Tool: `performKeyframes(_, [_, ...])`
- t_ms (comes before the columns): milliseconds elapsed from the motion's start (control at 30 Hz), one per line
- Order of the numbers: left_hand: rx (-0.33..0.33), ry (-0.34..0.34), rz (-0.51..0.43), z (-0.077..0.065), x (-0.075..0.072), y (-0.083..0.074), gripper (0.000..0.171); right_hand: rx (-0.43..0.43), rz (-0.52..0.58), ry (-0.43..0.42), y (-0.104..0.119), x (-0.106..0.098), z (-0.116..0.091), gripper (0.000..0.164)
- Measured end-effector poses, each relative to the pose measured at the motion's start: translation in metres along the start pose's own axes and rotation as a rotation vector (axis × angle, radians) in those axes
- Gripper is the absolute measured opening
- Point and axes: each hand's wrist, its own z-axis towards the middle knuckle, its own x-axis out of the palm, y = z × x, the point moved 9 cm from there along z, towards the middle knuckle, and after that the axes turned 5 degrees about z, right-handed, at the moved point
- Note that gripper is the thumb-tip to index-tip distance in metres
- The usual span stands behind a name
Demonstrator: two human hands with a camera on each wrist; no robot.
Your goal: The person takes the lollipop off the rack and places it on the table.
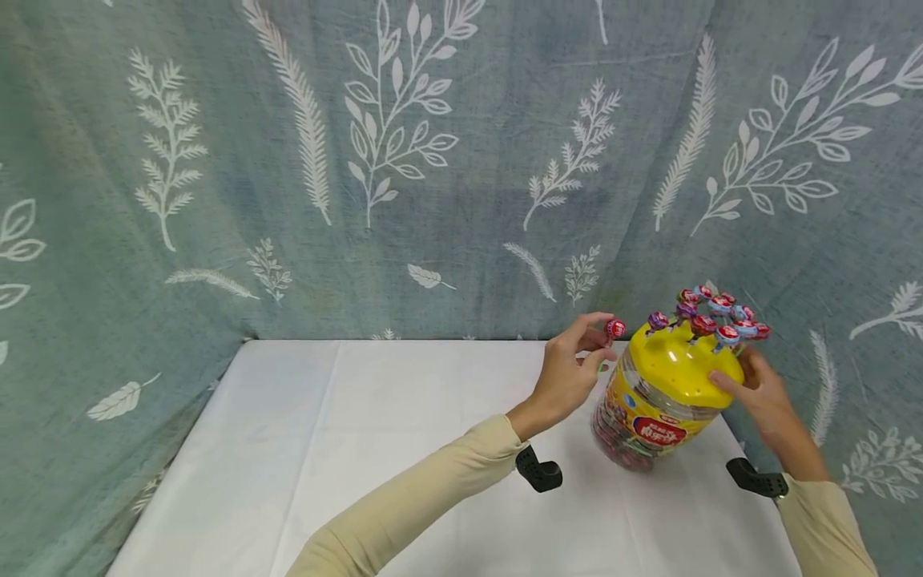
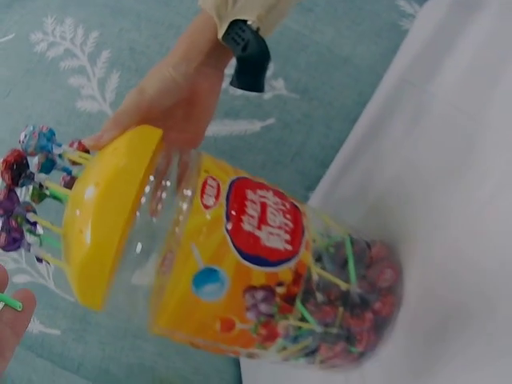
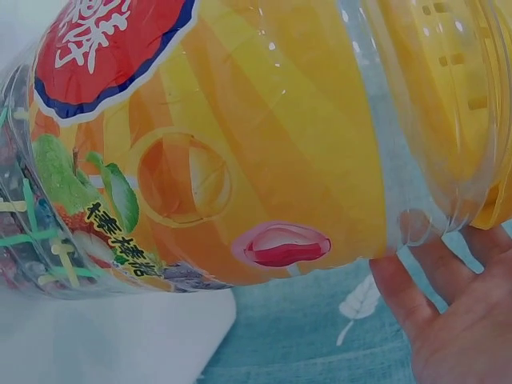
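A clear plastic jar with a yellow and red label stands near the right end of the white table. Its yellow lid has several wrapped lollipops stuck upright in its top. More lollipops lie loose in the bottom of the jar. My right hand grips the lid and jar neck from the right side, its thumb on the lid. To the left of the lid, my left hand pinches a red-wrapped lollipop by its green stick, apart from the lid.
The white tablecloth stretches to the left of the jar. A grey-green curtain with white leaf prints hangs behind the table and at both sides. Black wrist devices sit on both forearms.
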Motion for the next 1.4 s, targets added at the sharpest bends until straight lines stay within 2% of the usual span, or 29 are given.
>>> performKeyframes(200, [-0.036,0.006,-0.034,-0.021,-0.009,0.016,0.042,0.026,0.001,-0.013,-0.01,-0.002,-0.008,0.037])
performKeyframes(333, [-0.068,-0.006,-0.04,-0.032,-0.019,0.029,0.037,0.008,0.02,-0.036,-0.012,-0.003,-0.01,0.031])
performKeyframes(467, [-0.095,-0.018,-0.035,-0.038,-0.033,0.04,0.037,0.001,0.03,-0.04,-0.012,-0.003,-0.009,0.032])
performKeyframes(633, [-0.117,-0.011,-0.045,-0.042,-0.051,0.052,0.038,0.033,0.014,-0.027,-0.01,-0.002,-0.009,0.043])
performKeyframes(1000, [-0.194,-0.04,0.008,-0.053,-0.098,0.072,0.041,0.018,0.029,-0.032,-0.008,0.002,-0.006,0.048])
performKeyframes(1033, [-0.199,-0.048,0.023,-0.054,-0.101,0.078,0.041,0.012,0.03,-0.032,-0.007,0.002,-0.005,0.047])
performKeyframes(1233, [-0.258,-0.05,0.072,-0.062,-0.128,0.092,0.041,0.012,0.001,-0.036,-0.003,-0.001,-0.003,0.046])
performKeyframes(1267, [-0.267,-0.05,0.072,-0.064,-0.134,0.09,0.041,0.017,-0.001,-0.035,-0.003,-0.001,-0.002,0.048])
performKeyframes(1400, [-0.294,-0.077,0.088,-0.072,-0.153,0.105,0.042,0.021,0.003,-0.031,-0.003,0.002,-0.001,0.049])
